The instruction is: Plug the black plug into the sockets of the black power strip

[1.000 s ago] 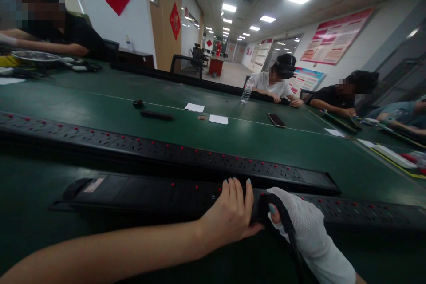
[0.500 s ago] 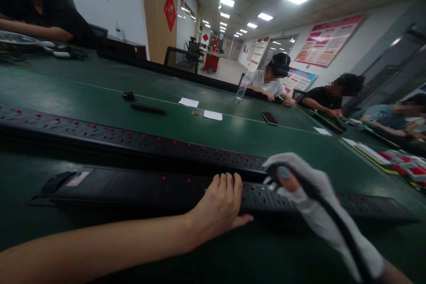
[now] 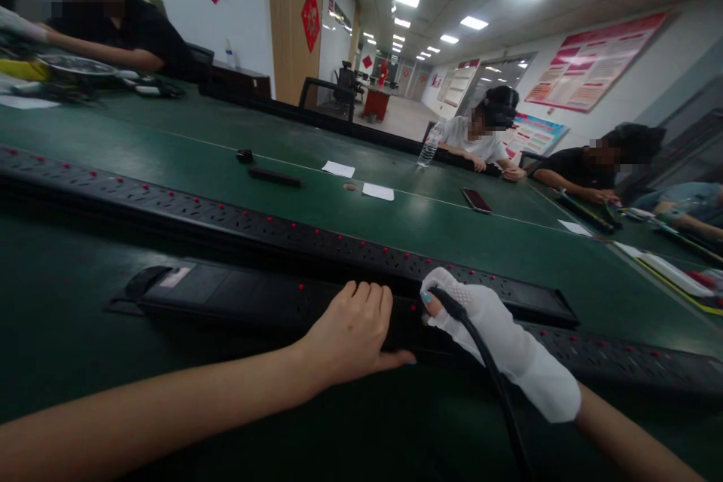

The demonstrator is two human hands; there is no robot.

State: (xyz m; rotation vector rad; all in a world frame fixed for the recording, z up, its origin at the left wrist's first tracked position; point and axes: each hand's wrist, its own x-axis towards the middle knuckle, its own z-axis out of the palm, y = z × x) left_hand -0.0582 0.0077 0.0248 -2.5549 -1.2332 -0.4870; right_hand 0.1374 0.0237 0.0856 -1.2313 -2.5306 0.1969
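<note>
A long black power strip with red dots lies nearest me. My bare left hand is closed over its middle, fingers curled on the far edge and thumb on the near side. My right hand, in a white glove with bare thumb tip, grips a black plug. From the plug a black cable runs down toward me. The plug is against the strip's top, just right of my left hand; its prongs are hidden, so I cannot tell if they sit in a socket.
A second long power strip lies just beyond. Farther across the green table are a black bar, white papers, a phone and a water bottle. Several people sit around the table's far sides.
My right hand has moved left and lowered the plug to the near strip; its prongs showed before and are now hidden. My left hand keeps its grip. The view has shifted slightly.
</note>
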